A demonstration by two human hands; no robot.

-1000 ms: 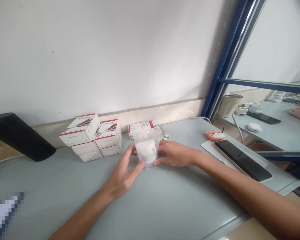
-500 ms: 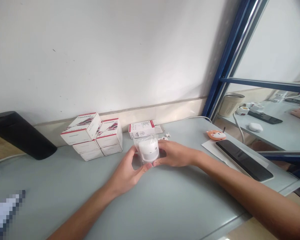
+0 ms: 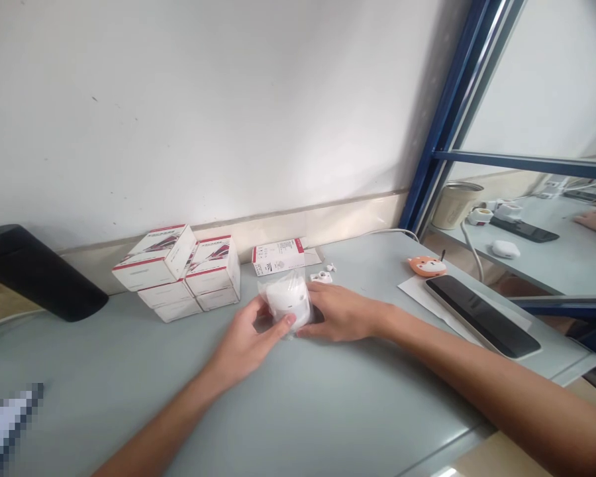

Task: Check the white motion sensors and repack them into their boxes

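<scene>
White device (image 3: 284,296) in a clear plastic bag (image 3: 300,281) sits between the two hands over the middle of the table (image 3: 258,411); whether its underside touches the tabletop cannot be made out. The left hand (image 3: 246,338) grasps it from the left, thumb pressed on the near side of the bag, and the right hand (image 3: 340,311) grips the bag from the right, fingers curled against it. Farther right lies a phone (image 3: 481,317) with a black face, partly over a sheet of paper (image 3: 411,289), and just beyond them an orange toy (image 3: 427,266) with an animal face. Small white parts (image 3: 322,277) lie just past the right hand, near a flat white and red box (image 3: 277,256). To the left of that box stands a pile of similar boxes (image 3: 212,265), with a black cylinder (image 3: 44,275) leaning farther left. A white wall (image 3: 203,119) rises behind, meeting a blue frame (image 3: 430,149) on the right; beyond the frame's edge, a beige tub (image 3: 455,205) shows.
</scene>
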